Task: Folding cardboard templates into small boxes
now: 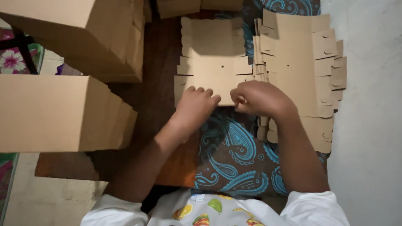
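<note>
A flat die-cut cardboard blank (213,58) lies in front of me on a brown and blue paisley cloth (234,155). My left hand (194,104) presses on its near edge with fingers curled over the flap. My right hand (259,98) grips the same near edge at the right, fingers closed on the card. To the right lies a stack of similar cardboard blanks (305,71), partly under my right wrist.
Two large brown cardboard boxes stand at the left, one near (58,113) and one farther back (92,33). More box edges show at the top (197,6). A pale floor (368,125) runs along the right. A flowered mat (12,58) shows at the far left.
</note>
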